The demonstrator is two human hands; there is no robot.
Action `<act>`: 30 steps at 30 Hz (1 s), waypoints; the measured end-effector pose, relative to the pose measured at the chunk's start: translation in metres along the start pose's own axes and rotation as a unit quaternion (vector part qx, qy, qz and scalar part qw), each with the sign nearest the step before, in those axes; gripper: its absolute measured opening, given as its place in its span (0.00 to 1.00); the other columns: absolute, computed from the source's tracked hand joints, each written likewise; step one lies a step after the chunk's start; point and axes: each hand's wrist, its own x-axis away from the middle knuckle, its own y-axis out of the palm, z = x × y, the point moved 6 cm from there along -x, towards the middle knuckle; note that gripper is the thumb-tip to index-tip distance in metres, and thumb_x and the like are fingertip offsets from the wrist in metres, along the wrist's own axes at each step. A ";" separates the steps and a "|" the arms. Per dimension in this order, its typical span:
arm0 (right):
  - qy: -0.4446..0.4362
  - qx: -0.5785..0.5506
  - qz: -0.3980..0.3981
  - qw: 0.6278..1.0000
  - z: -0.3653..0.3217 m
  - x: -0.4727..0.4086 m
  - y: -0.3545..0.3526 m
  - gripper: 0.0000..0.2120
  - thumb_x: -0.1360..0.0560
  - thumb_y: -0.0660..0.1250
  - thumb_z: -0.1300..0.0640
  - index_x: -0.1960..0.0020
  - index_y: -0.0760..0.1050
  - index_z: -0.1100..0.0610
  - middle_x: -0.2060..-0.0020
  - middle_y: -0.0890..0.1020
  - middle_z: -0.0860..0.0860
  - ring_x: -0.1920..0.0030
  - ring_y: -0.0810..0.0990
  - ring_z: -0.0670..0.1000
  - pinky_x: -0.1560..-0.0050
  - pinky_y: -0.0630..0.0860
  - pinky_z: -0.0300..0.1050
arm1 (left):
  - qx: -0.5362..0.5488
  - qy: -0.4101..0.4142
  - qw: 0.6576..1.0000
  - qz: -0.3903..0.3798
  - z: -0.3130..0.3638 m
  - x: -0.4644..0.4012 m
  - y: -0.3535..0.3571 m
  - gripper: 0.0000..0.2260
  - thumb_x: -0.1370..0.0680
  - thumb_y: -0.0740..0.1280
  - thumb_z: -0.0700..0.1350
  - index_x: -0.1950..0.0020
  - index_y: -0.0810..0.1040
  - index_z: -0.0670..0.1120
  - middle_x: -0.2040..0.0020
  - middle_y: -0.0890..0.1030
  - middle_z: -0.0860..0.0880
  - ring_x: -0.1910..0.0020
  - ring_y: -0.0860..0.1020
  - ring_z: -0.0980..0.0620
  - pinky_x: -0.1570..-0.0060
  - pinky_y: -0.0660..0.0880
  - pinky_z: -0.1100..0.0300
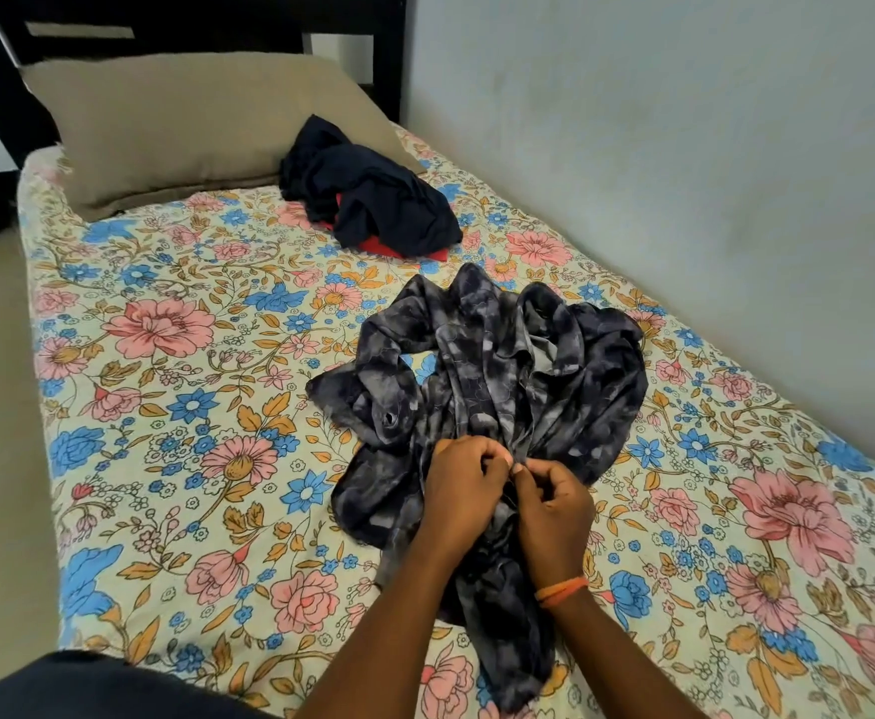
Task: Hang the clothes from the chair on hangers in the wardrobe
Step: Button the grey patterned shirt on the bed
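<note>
Left hand (460, 480) and right hand (549, 503) pinching crumpled grey patterned shirt (482, 365) on bed (165, 355); fingertips partly hidden. Navy garment (368, 192) at 12 o'clock, covering something red.

Both bare arms reach forward. The left hand (464, 477) and right hand (555, 503) touch, fingers (526, 467) curled, pinching.

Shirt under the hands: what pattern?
Dark navy-grey mottled, tie-dye-like print on the shirt; head view, the only one.

The shirt (497, 376) is thin, slightly glossy cloth. The sheet (176, 355) is matt printed cotton, the pillow (176, 121) plain matt fabric, the headboard (5, 80) dark wood.
</note>
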 end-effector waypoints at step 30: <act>0.149 -0.144 -0.077 0.975 0.011 -0.006 0.003 0.03 0.26 0.75 0.61 0.54 0.85 0.60 0.65 0.86 0.55 0.62 0.85 0.62 0.62 0.83 0.62 | 0.024 -0.038 0.999 0.026 0.013 -0.001 -0.006 0.08 0.22 0.70 0.45 0.59 0.86 0.45 0.69 0.82 0.51 0.74 0.75 0.57 0.74 0.67 0.69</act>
